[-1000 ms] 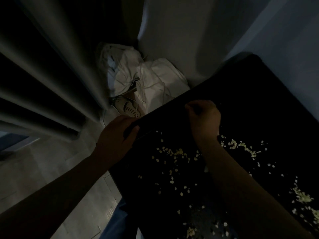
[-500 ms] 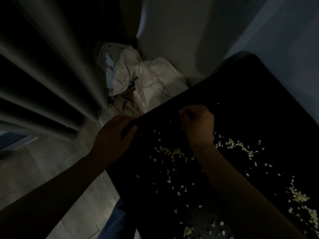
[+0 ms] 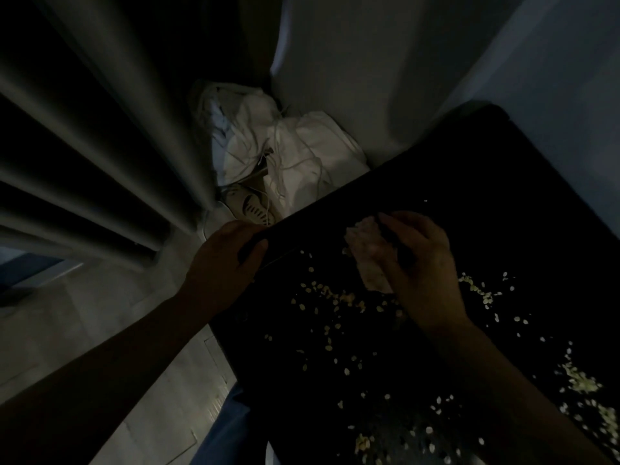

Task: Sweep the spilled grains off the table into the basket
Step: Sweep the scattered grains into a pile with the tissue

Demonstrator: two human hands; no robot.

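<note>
Pale spilled grains [image 3: 335, 297] lie scattered over the black table [image 3: 503, 203], with thicker patches at the right [image 3: 580, 380]. My right hand [image 3: 422, 263] grips a small brush with a dark handle. Its pale head [image 3: 367, 260] rests on the table just beyond the grains. My left hand [image 3: 224, 266] grips a dark rim [image 3: 268, 255] held against the table's left edge, thumb on top. It seems to be the basket, and the rest of it is lost in the dark.
Grey curtain folds [image 3: 100, 146] hang at the left. On the floor behind the table lie white cloth and cords [image 3: 285, 152] and a pale slipper [image 3: 250, 203]. A pale wall [image 3: 369, 62] stands behind. Blue fabric [image 3: 228, 427] shows below the table edge.
My right hand has shifted toward me and turned, so the brush's pale head now shows on the table. My left hand has stayed at the table's edge.
</note>
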